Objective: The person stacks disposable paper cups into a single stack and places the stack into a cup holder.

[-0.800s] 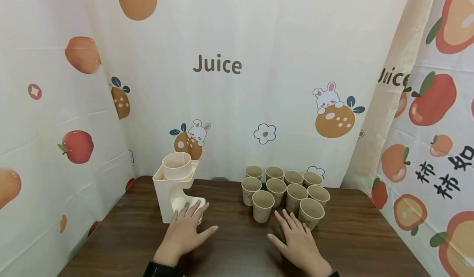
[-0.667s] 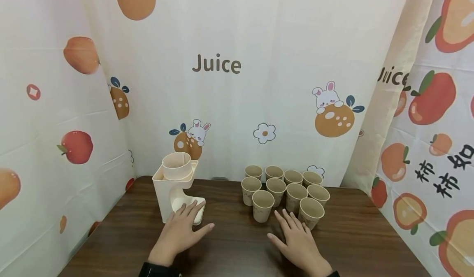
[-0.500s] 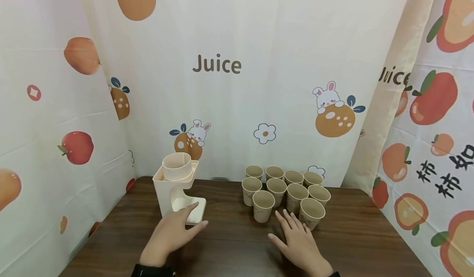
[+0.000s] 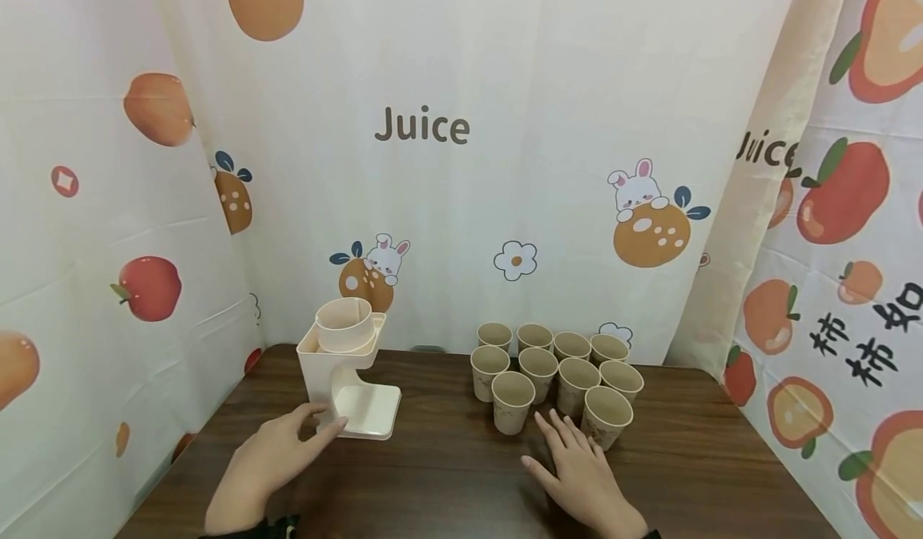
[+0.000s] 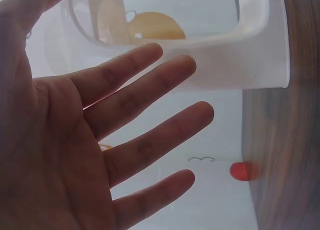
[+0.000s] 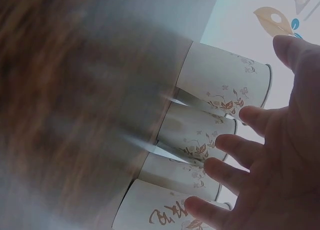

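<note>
Ten paper cups [image 4: 575,395] stand upright, mouths up, near the back edge of the surface [image 4: 440,475], right of its middle; the front ones show bare inner walls. A cream stand [image 4: 316,391] near the back left corner carries a round, open-topped cylinder [image 4: 344,329] in its top. The left hand [image 4: 268,457], fingers straight and apart, reaches to the stand's near left side; whether it touches is unclear. The right hand [image 4: 582,475], fingers spread, lies palm down just before the front cups.
</note>
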`<action>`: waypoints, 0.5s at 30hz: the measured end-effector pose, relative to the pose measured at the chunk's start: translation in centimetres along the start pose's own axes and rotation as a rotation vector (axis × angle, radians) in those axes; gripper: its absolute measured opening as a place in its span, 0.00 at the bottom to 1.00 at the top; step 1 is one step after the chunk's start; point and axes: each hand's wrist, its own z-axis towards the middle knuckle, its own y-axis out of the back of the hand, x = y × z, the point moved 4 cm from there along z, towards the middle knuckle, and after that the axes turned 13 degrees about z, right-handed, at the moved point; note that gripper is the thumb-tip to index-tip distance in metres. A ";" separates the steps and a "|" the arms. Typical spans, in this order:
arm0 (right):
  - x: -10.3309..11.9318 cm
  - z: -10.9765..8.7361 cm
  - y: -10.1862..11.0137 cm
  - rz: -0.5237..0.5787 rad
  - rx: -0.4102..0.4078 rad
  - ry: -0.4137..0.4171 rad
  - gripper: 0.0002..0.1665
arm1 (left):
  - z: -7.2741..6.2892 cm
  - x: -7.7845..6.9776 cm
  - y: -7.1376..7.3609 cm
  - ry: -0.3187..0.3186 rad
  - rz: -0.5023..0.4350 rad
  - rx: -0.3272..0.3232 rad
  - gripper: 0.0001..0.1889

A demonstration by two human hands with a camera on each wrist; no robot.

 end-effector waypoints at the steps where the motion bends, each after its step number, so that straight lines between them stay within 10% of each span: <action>1: 0.0 0.0 0.0 0.001 0.001 0.002 0.41 | 0.0 0.2 0.0 0.005 0.001 0.003 0.43; 15: 0.7 0.0 -0.7 0.027 0.065 0.018 0.40 | 1.5 3.2 -1.3 0.069 -0.070 -0.026 0.50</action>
